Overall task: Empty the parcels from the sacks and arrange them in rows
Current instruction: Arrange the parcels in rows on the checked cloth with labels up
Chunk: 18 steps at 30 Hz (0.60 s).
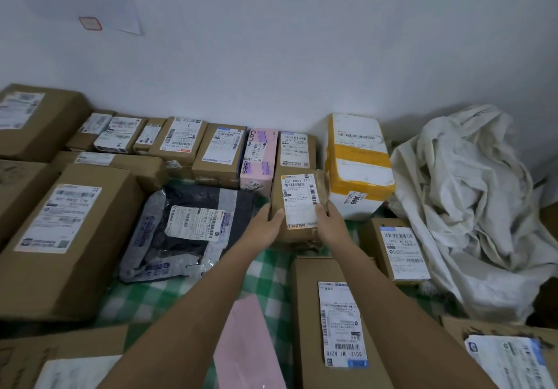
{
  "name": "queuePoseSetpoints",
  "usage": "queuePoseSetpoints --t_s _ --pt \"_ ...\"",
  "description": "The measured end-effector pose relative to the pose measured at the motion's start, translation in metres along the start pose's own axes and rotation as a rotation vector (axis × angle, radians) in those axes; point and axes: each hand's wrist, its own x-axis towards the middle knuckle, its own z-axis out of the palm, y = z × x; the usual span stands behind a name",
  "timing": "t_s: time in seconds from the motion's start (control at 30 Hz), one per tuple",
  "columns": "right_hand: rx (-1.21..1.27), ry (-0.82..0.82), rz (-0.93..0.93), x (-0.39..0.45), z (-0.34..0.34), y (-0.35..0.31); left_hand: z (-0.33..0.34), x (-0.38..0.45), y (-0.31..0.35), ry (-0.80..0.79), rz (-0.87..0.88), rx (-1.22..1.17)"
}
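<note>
Holding: both hands on small brown parcel (299, 204), frame centre.
L hand (267, 225): fingers curled on parcel's left edge.
R hand (330, 222): thumb on label, fingers round right side.
Neighbours: pink box (258, 159) just above-left, white-yellow box (357, 162) right.
Sack (471, 207): crumpled, right of frame.

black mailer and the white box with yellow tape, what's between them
In the head view, the small brown parcel lies between the black mailer and the yellow-taped white box, held by the left hand and right hand.
</note>
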Motion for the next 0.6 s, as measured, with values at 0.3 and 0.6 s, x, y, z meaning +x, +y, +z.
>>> queuePoseSetpoints --t_s 0.3,0.6 --pt "0.09 -0.079 -0.229 -0.017 -0.002 0.021 -0.002 0.012 -0.024 -0.107 0.322 0.239" --pt "-0.662 -0.103 -0.431 -0.014 -0.018 0.032 0.005 0.007 -0.014 0.165 0.502 1.086"
